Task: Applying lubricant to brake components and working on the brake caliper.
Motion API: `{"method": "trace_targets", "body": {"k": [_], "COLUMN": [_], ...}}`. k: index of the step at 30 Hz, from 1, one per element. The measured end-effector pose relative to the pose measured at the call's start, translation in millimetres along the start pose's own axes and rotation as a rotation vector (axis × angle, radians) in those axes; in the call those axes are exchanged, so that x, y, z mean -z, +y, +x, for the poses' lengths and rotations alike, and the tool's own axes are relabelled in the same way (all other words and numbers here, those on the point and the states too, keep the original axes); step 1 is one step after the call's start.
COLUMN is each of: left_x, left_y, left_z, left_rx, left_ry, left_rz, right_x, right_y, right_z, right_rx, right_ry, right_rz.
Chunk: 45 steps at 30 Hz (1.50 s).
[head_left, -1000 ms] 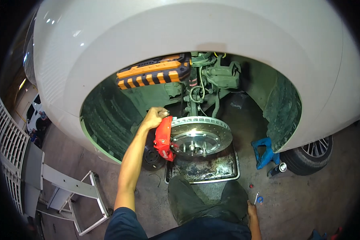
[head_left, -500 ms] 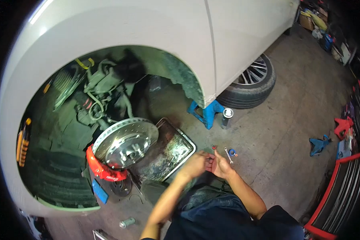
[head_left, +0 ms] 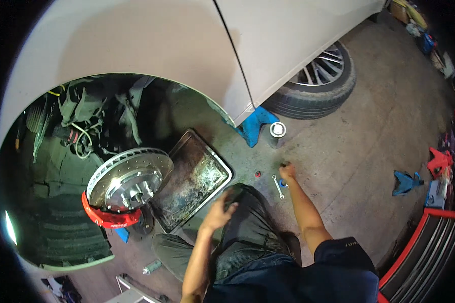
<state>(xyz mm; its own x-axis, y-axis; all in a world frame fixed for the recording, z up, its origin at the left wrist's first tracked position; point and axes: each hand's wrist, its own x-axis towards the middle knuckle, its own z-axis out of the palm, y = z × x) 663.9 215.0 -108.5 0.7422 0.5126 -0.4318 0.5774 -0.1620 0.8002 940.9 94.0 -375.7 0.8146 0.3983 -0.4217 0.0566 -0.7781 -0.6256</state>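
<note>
My right hand [head_left: 287, 172] reaches forward to the floor, its fingers curled in; whatever they hold, if anything, is hidden. Close beside it lie a combination wrench [head_left: 278, 187] and a blue ring-shaped thing [head_left: 283, 184], partly covered by the wrist. A small red piece [head_left: 258, 174] sits on the floor to their left. Over my knee, my left hand [head_left: 217, 214] is open with thumb and fingers apart, and nothing shows in it. To its left, a drilled brake disc [head_left: 131, 184] with studs sits on the hub, with a red brake caliper [head_left: 108, 214] at its lower edge.
A dirty metal tray [head_left: 226, 179] lies beside the disc. Past my right hand stand an upright can [head_left: 277, 135] and a blue jack stand [head_left: 255, 126] under the car body [head_left: 151, 35]. A wheel [head_left: 313, 93] lies farther back. A red-edged tool chest [head_left: 419, 252] stands right.
My hands, together before, have come apart. The right has stretched forward to the floor beside the wrench; the left has drawn back over my knee. The whole view has shifted.
</note>
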Motion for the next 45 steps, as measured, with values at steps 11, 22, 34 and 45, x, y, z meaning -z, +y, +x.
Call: {"method": "trace_targets", "body": {"k": [11,22,34,45], "left_x": [38.8,50.6,127.8,313.9], "left_y": [-36.3,17.5,-66.7,-18.4], "left_z": [-192.1,-220.7,-229.6,-258.3], "left_rx": [0.320,0.105,-0.019,-0.170], "left_ry": [0.800,0.866,0.835,0.962], "left_rz": [-0.364,-0.239,-0.183,0.044], "right_x": [-17.6,-37.6,-10.3,-97.8], "right_y": [20.4,56.4,-167.1,-464.2], "right_z": [-84.8,-73.4,-207.5,-504.2], "right_rx": [0.356,0.364,0.544,0.606], "right_ry": [-0.284,-0.003,-0.266,-1.159], "right_rz": [-0.594,-0.621,0.282,0.891]}}
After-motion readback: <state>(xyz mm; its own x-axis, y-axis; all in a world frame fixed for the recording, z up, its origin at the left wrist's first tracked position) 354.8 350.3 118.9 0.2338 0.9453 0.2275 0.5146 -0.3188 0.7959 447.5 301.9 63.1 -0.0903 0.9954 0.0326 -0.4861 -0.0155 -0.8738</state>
